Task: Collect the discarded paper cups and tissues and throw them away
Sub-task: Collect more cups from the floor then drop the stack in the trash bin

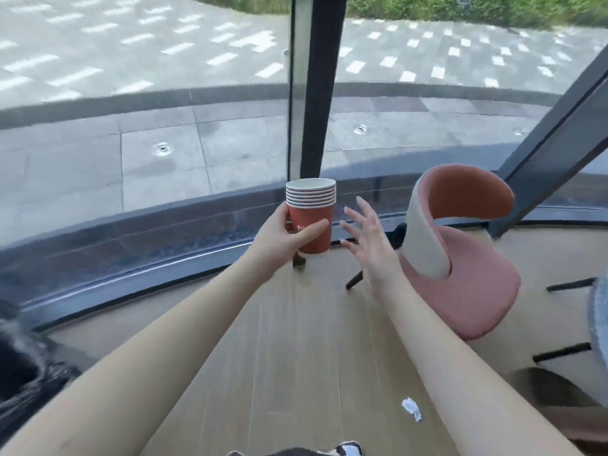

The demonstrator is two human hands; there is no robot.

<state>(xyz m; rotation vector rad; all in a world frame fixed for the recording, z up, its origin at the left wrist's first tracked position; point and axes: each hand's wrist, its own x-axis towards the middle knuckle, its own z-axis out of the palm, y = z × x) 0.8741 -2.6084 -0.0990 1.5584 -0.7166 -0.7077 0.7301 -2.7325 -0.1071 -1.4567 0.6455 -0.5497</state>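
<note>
My left hand [284,233] grips a stack of several nested paper cups [312,215], red-brown with white rims, held upright out in front of me at mid frame. My right hand [367,233] hovers just to the right of the stack with its fingers spread, holding nothing and a small gap away from the cups. A crumpled white tissue [412,409] lies on the wooden floor low in the frame, beside my right forearm.
A pink chair [460,258] with a curved back stands to the right. A glass wall with a dark upright frame [324,87] runs across ahead. Dark furniture legs [570,285] and a dark fuzzy mass [23,366] sit at the right and left edges.
</note>
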